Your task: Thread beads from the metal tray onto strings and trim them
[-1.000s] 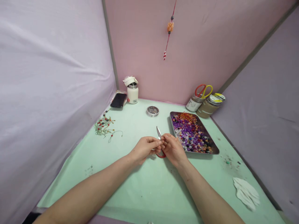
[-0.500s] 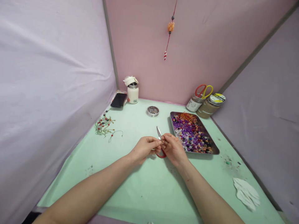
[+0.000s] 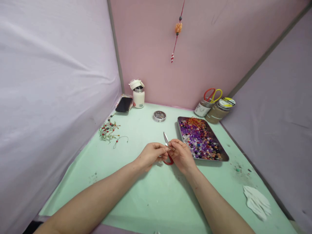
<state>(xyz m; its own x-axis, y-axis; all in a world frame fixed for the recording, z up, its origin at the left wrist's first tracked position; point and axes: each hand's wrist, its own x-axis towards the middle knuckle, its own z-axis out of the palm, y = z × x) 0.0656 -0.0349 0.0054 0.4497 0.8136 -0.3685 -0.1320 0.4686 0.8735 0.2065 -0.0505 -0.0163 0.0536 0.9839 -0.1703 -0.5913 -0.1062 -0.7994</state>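
My left hand (image 3: 154, 155) and my right hand (image 3: 180, 154) meet at the middle of the table, fingertips pinched close together. Whatever lies between their fingertips is too small to make out. Beneath them on the table rests a pair of scissors (image 3: 166, 137), blades pointing away from me and the red handle (image 3: 168, 161) partly hidden by my hands. Just right of my right hand stands a metal tray (image 3: 223, 155) holding many purple, clear, orange and dark beads (image 3: 198, 138), with orange thread (image 3: 196, 122) at its far end.
A small round clear case (image 3: 159, 116) lies behind the scissors. Strung beads (image 3: 109, 130), a phone (image 3: 124, 105) and a white bottle (image 3: 138, 97) are at the left. Two jars (image 3: 203, 108) stand at the back right, scissors in one. A white glove (image 3: 257, 202) lies front right. A beaded cord (image 3: 178, 28) hangs behind.
Both hands stay in almost the same place, with only a slight shift of the right fingertips. Nothing else has visibly moved.
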